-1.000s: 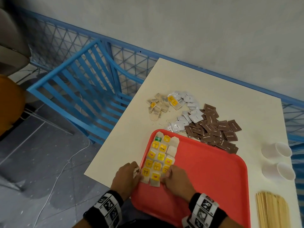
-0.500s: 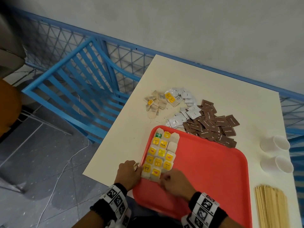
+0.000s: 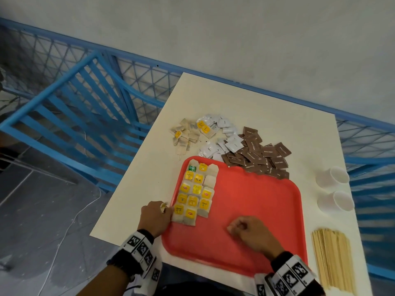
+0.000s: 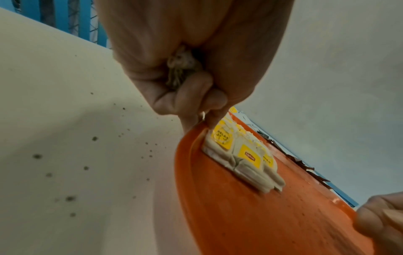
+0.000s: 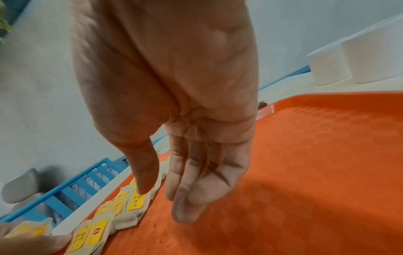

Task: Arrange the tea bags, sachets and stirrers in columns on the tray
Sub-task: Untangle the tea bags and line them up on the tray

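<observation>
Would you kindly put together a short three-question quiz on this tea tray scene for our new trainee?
1. True or false: the wooden stirrers already lie on the red tray.
2. Which pile touches the tray's far rim? A) brown sachets B) white cups C) stirrers
3. Fill in: the arranged tea bags on the tray form ___ columns.

Key
1. False: they lie on the table, right of the tray.
2. A
3. Three. The left hand touches the nearest bag and holds spare tea bags; the right hand hovers over bare tray, holding nothing.
</observation>
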Tool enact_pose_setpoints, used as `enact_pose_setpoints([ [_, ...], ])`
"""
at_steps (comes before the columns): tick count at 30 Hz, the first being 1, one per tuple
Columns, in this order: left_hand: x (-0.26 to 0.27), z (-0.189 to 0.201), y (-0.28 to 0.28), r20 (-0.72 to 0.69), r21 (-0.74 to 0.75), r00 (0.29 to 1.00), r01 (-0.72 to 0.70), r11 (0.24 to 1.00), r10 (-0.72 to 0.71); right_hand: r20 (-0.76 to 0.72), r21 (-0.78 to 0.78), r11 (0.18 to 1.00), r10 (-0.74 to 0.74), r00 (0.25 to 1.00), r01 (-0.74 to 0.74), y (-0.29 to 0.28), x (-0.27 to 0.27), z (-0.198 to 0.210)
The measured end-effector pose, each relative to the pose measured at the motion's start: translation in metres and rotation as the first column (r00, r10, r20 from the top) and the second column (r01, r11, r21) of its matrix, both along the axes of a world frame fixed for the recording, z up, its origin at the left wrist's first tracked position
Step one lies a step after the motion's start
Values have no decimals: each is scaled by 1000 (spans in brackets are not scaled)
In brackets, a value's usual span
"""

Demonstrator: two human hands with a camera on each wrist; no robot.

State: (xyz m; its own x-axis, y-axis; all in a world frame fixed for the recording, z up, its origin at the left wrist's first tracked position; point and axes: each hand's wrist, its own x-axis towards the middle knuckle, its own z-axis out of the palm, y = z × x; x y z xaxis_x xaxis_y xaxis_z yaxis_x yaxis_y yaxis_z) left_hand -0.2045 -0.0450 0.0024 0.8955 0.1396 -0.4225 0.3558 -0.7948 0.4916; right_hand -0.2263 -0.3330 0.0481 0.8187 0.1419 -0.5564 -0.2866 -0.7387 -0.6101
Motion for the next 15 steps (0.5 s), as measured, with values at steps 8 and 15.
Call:
enact_pose_setpoints([
  [8,4,6,5,-5,17,1000,-26,1000,26,66,9,1000,17,998,-17,19,11,8],
  [15,-6,85,7,-511,-806,841,-541,241,180,294,204,977,3,956,-66,69,25,64],
])
